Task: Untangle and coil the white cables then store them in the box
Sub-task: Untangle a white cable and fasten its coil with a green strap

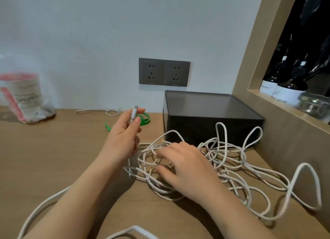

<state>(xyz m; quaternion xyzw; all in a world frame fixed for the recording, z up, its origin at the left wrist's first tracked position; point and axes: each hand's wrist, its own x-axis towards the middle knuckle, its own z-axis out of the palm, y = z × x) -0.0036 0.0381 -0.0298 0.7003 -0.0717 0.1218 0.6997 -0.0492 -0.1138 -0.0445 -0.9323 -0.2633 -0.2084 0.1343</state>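
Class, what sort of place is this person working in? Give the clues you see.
Probably a room in a home or hotel: a wooden desk against a wall, two wall sockets above it, and a recessed shelf with labelled dark bottles.

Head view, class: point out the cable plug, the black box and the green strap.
cable plug (133, 113), head view, on its white body.
black box (192, 126), head view, on its front wall.
green strap (146, 120), head view, on the loop's right bend.

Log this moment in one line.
stage: untangling | left hand: pinches cable plug | right hand: rests on white cables | box: behind tangle
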